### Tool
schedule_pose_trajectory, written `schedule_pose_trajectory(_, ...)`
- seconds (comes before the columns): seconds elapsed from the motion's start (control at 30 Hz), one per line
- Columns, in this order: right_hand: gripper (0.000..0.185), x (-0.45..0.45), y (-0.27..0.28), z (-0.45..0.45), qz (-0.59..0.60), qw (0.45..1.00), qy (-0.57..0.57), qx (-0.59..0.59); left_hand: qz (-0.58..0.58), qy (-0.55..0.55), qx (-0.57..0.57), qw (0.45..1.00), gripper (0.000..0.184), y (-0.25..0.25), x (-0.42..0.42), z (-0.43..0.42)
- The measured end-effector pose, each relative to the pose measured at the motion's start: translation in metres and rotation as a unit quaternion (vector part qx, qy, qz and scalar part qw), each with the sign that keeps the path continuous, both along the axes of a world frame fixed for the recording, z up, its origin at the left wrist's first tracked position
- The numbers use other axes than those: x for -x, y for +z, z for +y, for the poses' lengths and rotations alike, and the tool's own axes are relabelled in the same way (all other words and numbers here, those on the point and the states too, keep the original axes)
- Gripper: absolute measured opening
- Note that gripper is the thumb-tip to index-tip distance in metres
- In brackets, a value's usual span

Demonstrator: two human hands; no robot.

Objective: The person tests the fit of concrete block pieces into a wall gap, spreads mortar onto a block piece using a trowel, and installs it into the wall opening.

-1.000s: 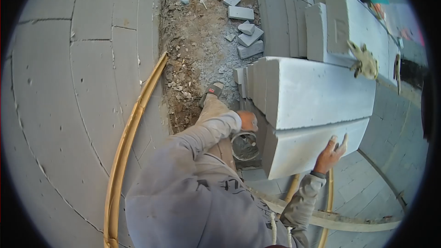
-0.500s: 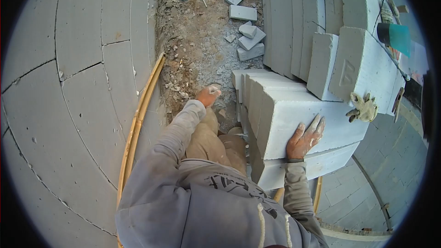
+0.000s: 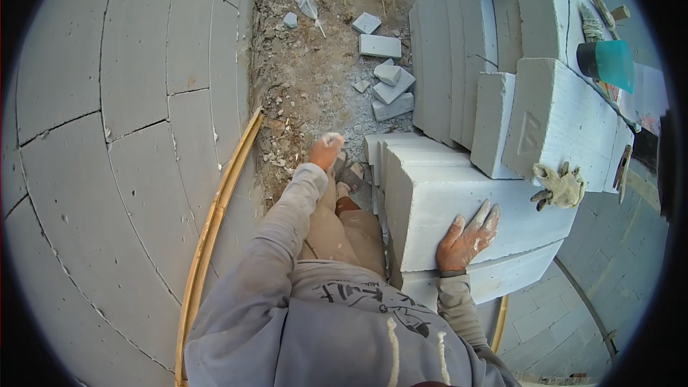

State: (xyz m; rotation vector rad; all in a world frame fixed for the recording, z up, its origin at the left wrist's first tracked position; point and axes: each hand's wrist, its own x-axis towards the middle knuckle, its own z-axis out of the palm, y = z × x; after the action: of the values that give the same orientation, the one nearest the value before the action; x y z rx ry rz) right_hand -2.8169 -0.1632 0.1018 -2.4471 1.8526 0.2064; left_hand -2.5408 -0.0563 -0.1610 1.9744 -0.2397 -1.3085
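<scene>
My right hand (image 3: 467,238) lies flat with its fingers spread on the face of a large white block (image 3: 502,204), holding nothing. My left hand (image 3: 327,150) is above my leg over the dirt path, with its fingers curled in; what they hold, if anything, is too small to make out. Beside the right hand's block a worn work glove (image 3: 559,186) rests near the edge of the stack. More white blocks (image 3: 548,115) rise behind it, with a teal cup-like object (image 3: 613,64) on top.
A grey block wall (image 3: 136,165) stands on the left, with a long yellow strip (image 3: 218,222) leaning along it. Broken block pieces (image 3: 380,46) and a scrap of plastic (image 3: 308,7) lie on the dirt ground (image 3: 322,86). Another block wall shows at the lower right.
My left hand has moved up and away from the bucket, which no longer shows. My right hand has come down flat on the block. The view has shifted.
</scene>
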Motion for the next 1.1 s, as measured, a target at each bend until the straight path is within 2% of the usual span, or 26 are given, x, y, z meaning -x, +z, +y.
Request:
schedule_pose_trajectory(0.13, 0.059, -0.004, 0.009, -0.001, -0.02, 1.0, -0.001, -0.011, 0.04, 0.081, -0.024, 0.996, 0.033, -0.038, -0.02, -0.021)
schedule_pose_trajectory(0.17, 0.058, -0.006, 0.011, -0.002, -0.061, 0.998, 0.02, -0.009, 0.054, 0.083, 0.009, 0.995, 0.033, -0.041, -0.019, -0.031)
schedule_pose_trajectory(0.23, 0.053, -0.049, 0.019, -0.023, -0.139, 0.987, 0.086, 0.009, 0.068, 0.089, 0.045, 0.993, 0.033, -0.04, -0.025, -0.057)
schedule_pose_trajectory(0.27, 0.053, -0.088, 0.029, -0.037, -0.133, 0.987, 0.085, 0.01, 0.097, 0.088, 0.054, 0.99, 0.033, -0.028, -0.027, -0.068)
schedule_pose_trajectory(0.3, 0.053, -0.131, 0.035, -0.058, -0.164, 0.974, 0.151, -0.049, 0.127, 0.087, 0.065, 0.986, 0.033, -0.025, -0.03, -0.078)
schedule_pose_trajectory(0.33, 0.054, -0.173, 0.027, -0.082, -0.194, 0.951, 0.217, -0.105, 0.115, 0.054, 0.045, 0.991, 0.034, -0.061, -0.025, -0.077)
schedule_pose_trajectory(0.37, 0.056, -0.208, 0.003, -0.103, -0.227, 0.941, 0.206, -0.146, 0.104, 0.024, 0.024, 0.994, 0.035, -0.098, -0.02, -0.075)
schedule_pose_trajectory(0.4, 0.058, -0.24, -0.028, -0.123, -0.259, 0.926, 0.196, -0.192, 0.093, -0.019, -0.014, 0.995, 0.036, -0.102, -0.03, -0.08)
schedule_pose_trajectory(0.5, 0.066, -0.307, -0.163, -0.174, -0.209, 0.924, 0.171, -0.272, 0.053, -0.081, -0.093, 0.991, 0.037, -0.099, -0.067, -0.079)
schedule_pose_trajectory(0.57, 0.073, -0.329, -0.267, -0.199, -0.131, 0.928, 0.143, -0.318, 0.045, -0.04, -0.064, 0.996, 0.034, -0.123, -0.081, -0.061)
schedule_pose_trajectory(0.67, 0.083, -0.355, -0.406, -0.228, 0.035, 0.922, 0.101, -0.372, 0.239, 0.106, -0.091, 0.961, 0.038, -0.12, -0.117, -0.078)
schedule_pose_trajectory(0.7, 0.083, -0.364, -0.44, -0.235, 0.041, 0.92, 0.096, -0.376, 0.288, 0.158, -0.083, 0.941, 0.039, -0.112, -0.134, -0.092)
schedule_pose_trajectory(0.77, 0.073, -0.382, -0.511, -0.247, 0.145, 0.907, 0.194, -0.345, 0.338, 0.234, -0.135, 0.902, 0.042, -0.111, -0.158, -0.112)
schedule_pose_trajectory(0.83, 0.058, -0.371, -0.607, -0.248, 0.15, 0.915, 0.319, -0.198, 0.342, 0.255, -0.149, 0.892, 0.043, -0.113, -0.173, -0.121)
schedule_pose_trajectory(0.97, 0.051, -0.394, -0.678, -0.271, 0.12, 0.91, 0.37, -0.144, 0.342, 0.28, -0.174, 0.88, 0.04, -0.115, -0.187, -0.13)
schedule_pose_trajectory(1.03, 0.05, -0.395, -0.684, -0.285, 0.261, 0.855, 0.381, -0.237, 0.328, 0.247, -0.174, 0.895, 0.041, -0.123, -0.188, -0.134)
schedule_pose_trajectory(1.07, 0.05, -0.391, -0.679, -0.288, 0.26, 0.854, 0.381, -0.242, 0.322, 0.215, -0.167, 0.907, 0.042, -0.12, -0.186, -0.136)
schedule_pose_trajectory(1.1, 0.05, -0.385, -0.669, -0.291, 0.197, 0.876, 0.372, -0.235, 0.321, 0.243, -0.164, 0.9, 0.04, -0.116, -0.188, -0.143)
